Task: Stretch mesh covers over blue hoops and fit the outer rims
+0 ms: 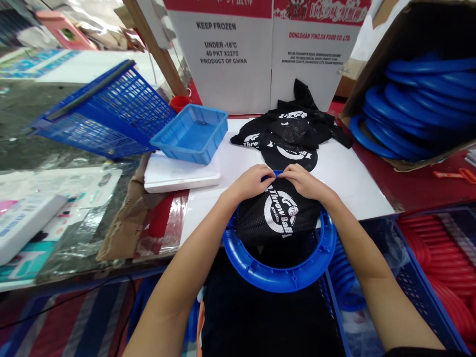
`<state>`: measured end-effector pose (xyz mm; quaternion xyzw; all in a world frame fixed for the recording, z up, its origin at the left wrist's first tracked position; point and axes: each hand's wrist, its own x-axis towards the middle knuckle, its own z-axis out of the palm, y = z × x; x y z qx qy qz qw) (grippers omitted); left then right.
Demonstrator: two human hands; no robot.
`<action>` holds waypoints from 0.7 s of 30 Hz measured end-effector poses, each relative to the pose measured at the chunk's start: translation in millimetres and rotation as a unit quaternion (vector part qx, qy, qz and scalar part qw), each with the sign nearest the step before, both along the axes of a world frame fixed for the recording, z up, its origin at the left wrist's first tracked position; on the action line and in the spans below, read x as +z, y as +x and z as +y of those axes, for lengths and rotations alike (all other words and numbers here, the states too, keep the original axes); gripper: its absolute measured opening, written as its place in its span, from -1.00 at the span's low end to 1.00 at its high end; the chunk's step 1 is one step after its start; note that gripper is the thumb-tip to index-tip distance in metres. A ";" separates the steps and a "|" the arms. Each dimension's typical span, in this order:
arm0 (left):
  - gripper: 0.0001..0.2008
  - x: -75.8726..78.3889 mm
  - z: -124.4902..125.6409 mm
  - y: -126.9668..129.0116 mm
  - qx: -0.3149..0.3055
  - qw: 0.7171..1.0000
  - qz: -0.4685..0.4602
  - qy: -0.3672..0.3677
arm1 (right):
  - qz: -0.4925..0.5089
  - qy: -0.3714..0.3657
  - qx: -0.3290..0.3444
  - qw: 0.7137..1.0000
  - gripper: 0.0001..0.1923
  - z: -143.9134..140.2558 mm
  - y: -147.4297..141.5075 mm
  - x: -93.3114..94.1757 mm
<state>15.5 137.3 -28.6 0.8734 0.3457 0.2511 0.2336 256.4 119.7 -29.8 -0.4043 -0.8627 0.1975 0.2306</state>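
Observation:
A blue plastic ring (277,278) is tilted over the table's front edge, near my body. Black mesh fabric (249,223) printed "Throw Ball" in white lies across the ring's far half. At the ring's far rim my left hand (256,179) pinches the fabric's edge between thumb and fingers. Close beside it, my right hand (299,179) pinches the same edge from the other side. The fingertips hide part of the rim and cloth. Just beyond both hands, more black printed mesh pieces (284,131) lie heaped on the white tabletop sheet (353,188).
A light blue tray (197,148) sits on a white block (178,181), with a blue basket (107,114) to its left. At right, a cardboard box (351,101) holds stacked blue rings (420,104); below are red rings (435,253) in a crate. A white printed carton (234,79) stands behind.

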 end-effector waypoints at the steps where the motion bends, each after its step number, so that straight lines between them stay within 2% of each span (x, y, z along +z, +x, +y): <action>1: -0.88 0.2 0.1 -0.2 -0.005 1.000 0.008 0.004 | 0.005 -0.003 0.002 1.000 -0.65 -1.8 0.4 2.4; 4: -0.90 3.0 -1.0 -2.4 0.004 0.999 0.043 0.017 | 0.045 -0.007 -0.004 0.999 -0.69 -8.0 3.9 12.2; 7: -0.88 7.3 -2.8 -10.4 0.080 0.993 0.083 0.034 | 0.083 0.023 -0.053 0.995 -0.74 -9.8 12.4 19.0; 10: -0.88 10.8 -3.0 -24.3 0.163 0.978 0.118 0.056 | 0.099 0.067 -0.126 0.985 -0.79 -4.0 25.5 17.4; 13: -0.79 15.1 -3.2 -38.3 0.198 0.970 0.131 0.058 | 0.088 0.086 -0.178 0.976 -0.83 3.9 39.4 11.4; 17: -0.49 28.0 -8.2 -48.3 0.192 0.972 0.130 -0.034 | 0.061 0.056 -0.186 0.979 -0.89 7.5 51.5 5.7; 19: -0.45 35.0 -11.5 -50.6 0.185 0.969 0.139 -0.086 | 0.027 0.019 -0.175 0.984 -0.85 6.7 53.9 2.9; 21: -0.47 39.1 -13.0 -52.5 0.190 0.966 0.151 -0.089 | -0.019 -0.015 -0.160 0.987 -0.81 5.4 54.4 -0.3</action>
